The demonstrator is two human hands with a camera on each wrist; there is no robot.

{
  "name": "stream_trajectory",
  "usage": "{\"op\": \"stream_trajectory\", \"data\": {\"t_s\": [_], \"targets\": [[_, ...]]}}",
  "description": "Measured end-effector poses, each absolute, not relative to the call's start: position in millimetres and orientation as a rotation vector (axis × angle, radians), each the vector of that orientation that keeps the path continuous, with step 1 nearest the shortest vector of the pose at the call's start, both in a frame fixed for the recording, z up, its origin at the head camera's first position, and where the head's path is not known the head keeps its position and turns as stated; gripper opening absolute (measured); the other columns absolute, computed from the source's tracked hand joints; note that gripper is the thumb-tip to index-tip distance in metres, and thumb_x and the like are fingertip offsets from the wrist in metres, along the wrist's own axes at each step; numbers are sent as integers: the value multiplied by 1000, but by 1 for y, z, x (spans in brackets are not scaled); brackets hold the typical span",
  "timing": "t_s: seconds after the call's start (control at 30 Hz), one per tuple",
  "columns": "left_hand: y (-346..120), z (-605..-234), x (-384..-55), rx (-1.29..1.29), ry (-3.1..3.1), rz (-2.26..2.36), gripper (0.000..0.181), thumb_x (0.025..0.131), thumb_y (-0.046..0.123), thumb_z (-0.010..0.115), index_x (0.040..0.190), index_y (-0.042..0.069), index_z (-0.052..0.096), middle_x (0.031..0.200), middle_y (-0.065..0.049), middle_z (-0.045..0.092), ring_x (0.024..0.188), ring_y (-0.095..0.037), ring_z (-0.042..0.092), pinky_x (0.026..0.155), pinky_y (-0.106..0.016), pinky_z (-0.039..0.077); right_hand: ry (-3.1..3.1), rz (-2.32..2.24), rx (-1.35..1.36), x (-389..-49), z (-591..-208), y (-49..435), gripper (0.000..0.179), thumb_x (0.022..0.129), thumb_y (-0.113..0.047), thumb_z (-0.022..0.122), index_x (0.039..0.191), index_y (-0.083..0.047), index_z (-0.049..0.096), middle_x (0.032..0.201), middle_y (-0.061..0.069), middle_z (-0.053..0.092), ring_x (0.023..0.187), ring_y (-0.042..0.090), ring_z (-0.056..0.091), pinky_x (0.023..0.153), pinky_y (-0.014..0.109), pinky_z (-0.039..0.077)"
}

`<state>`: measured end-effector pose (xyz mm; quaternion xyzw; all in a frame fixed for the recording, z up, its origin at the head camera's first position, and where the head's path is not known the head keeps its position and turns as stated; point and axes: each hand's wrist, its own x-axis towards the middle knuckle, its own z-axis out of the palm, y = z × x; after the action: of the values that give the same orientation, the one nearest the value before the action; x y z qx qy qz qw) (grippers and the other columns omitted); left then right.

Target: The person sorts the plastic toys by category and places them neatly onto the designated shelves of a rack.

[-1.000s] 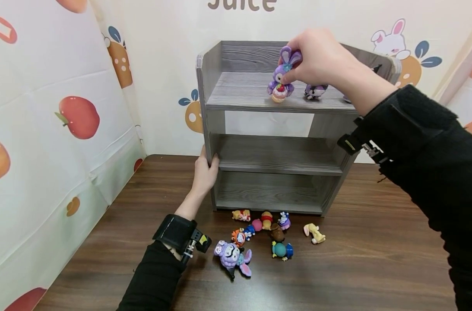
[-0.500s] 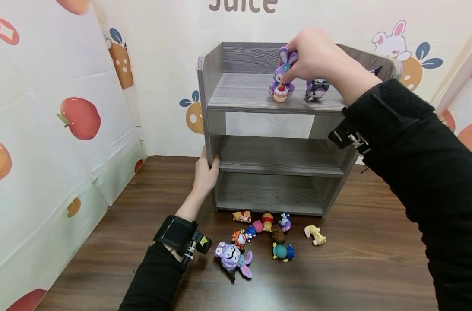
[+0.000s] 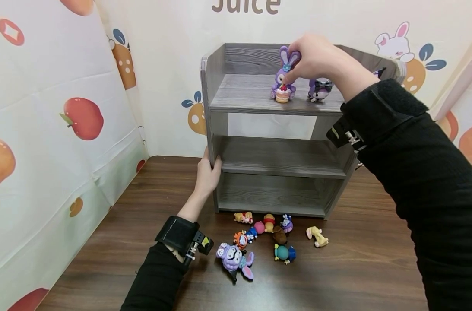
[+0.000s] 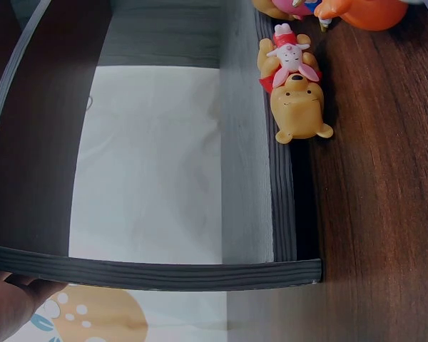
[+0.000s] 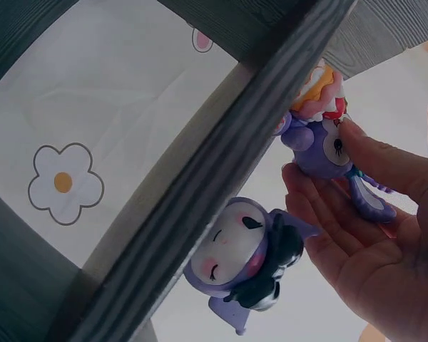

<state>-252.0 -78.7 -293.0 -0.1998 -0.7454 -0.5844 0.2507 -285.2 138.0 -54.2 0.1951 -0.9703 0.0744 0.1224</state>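
On the grey wooden shelf unit (image 3: 284, 154), my right hand (image 3: 315, 62) holds a purple rabbit figurine (image 3: 279, 80) with a small cake at its front. It sits upright at the top board's front part, thumb and fingers about its head and ears. Just right of it stands a purple and white figurine (image 3: 319, 90) with a black bow, its face visible in the right wrist view (image 5: 232, 246). My left hand (image 3: 207, 175) grips the unit's left side panel, thumb at the front edge. In the left wrist view, its fingers (image 4: 39, 288) go behind that panel.
Several small figurines lie before the unit, among them a yellow bear (image 3: 243, 217), a big-eared purple one (image 3: 232, 258), a teal and blue one (image 3: 284, 253) and a pale yellow one (image 3: 317, 236). A dark pointed tip (image 3: 379, 72) shows behind my right wrist.
The rabbit figurine has come down slightly and straightened on the top board. My right forearm has swung left, uncovering more of the bow figurine. The left hand keeps its grip.
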Motion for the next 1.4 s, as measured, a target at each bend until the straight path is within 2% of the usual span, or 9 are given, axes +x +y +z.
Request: {"op": "stream_trajectory", "data": {"t_s": [0.23, 0.4, 0.63, 0.77, 0.87, 1.0, 1.1, 1.27, 1.4], "targets": [[-77, -292, -253, -552, -2026, -1592, 43, 88, -8, 36, 130, -13, 30, 126, -33, 38, 116, -40, 39, 92, -48, 33, -2875, 313, 530, -286, -52, 144, 62, 83, -25, 60, 127, 10, 36, 112, 26, 46, 100, 36, 44, 83, 45, 34], [-77, -294, -254, -545, -2028, -1597, 43, 88, -7, 36, 130, -13, 30, 126, -33, 38, 116, -40, 39, 92, -48, 33, -2879, 445, 477, -281, -49, 145, 68, 83, -29, 59, 134, 4, 28, 120, 24, 44, 103, 35, 44, 87, 45, 33], [-79, -294, -256, -544, -2021, -1593, 44, 88, -7, 37, 131, -12, 29, 126, -33, 39, 115, -40, 40, 91, -48, 33, -2774, 480, 379, -263, -44, 144, 61, 85, -31, 55, 134, -2, 33, 128, 21, 41, 112, 35, 41, 91, 47, 33], [-81, -295, -256, -536, -2030, -1592, 43, 88, -7, 37, 130, -12, 30, 126, -32, 39, 117, -39, 38, 92, -48, 33, -2669, 504, 355, -252, -46, 147, 55, 85, -34, 55, 129, -4, 43, 123, 18, 47, 109, 31, 45, 90, 44, 35], [-83, -295, -257, -530, -2037, -1596, 43, 88, -6, 37, 130, -12, 31, 126, -32, 39, 116, -39, 39, 92, -48, 33, -2548, 561, 361, -247, -53, 155, 47, 83, -35, 58, 120, -7, 53, 114, 12, 54, 104, 24, 50, 86, 33, 39], [-85, -295, -257, -517, -2035, -1600, 43, 88, -7, 37, 130, -12, 31, 125, -33, 40, 115, -39, 40, 91, -48, 33, -2347, 632, 436, -243, -70, 173, 34, 81, -35, 62, 106, -12, 63, 101, 5, 59, 90, 12, 54, 74, 19, 39], [-86, -294, -257, -510, -2034, -1606, 42, 88, -7, 37, 129, -13, 32, 124, -33, 41, 115, -39, 40, 91, -48, 33, -2164, 657, 498, -230, -84, 183, 26, 80, -31, 63, 98, -13, 67, 91, 1, 63, 78, 2, 54, 69, 14, 39], [-87, -294, -257, -508, -2039, -1619, 44, 88, -6, 37, 131, -12, 30, 125, -33, 39, 113, -39, 41, 91, -48, 33, -1867, 565, 493, -195, -114, 184, 22, 81, -22, 60, 92, -5, 69, 83, 6, 66, 71, -11, 50, 67, 9, 40], [-87, -295, -257, -514, -2040, -1619, 44, 88, -6, 36, 131, -12, 29, 125, -33, 39, 114, -39, 40, 91, -48, 33, -1751, 637, 388, -176, -138, 187, 23, 81, -19, 59, 90, -1, 69, 83, 10, 66, 73, -11, 50, 70, 10, 40]]}}
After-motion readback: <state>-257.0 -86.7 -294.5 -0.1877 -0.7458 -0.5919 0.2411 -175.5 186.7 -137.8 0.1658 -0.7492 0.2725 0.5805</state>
